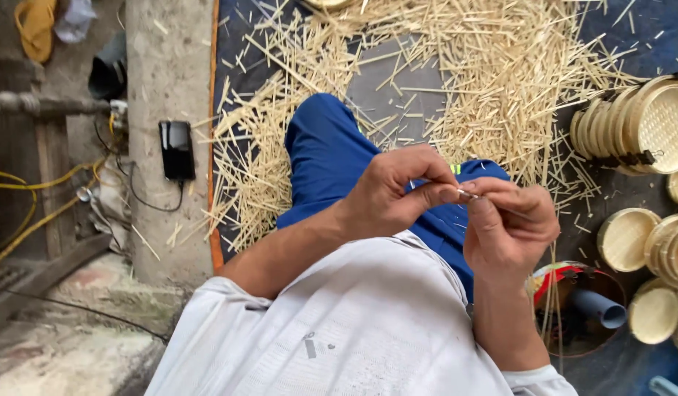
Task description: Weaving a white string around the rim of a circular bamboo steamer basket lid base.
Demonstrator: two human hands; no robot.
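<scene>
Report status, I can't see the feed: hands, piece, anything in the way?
Left hand and right hand pinch one small thin pale sliver at the fingertips, over the lap. Loose pale bamboo sticks beyond. Nothing between.

Wore a loose, pale grey-white short-sleeved fabric shirt (368,323), creased across the front and flecked with small dark specks and faint smudges. Carried a small grey rectangular mark (310,346) on the shirt front, with a tiny dark dot beside it. Ended in wide, soft hems, the left sleeve (207,301) stopping near the elbow and the right sleeve (541,380) just as short. Left both forearms bare from there down. Paired with bright royal-blue smooth-fabric legwear (324,154), folded into soft ridges over the thigh and trimmed with small neon yellow-green accents (455,169) along a seam. Showed a bare left hand (394,194) and a bare right hand (508,231).
</scene>
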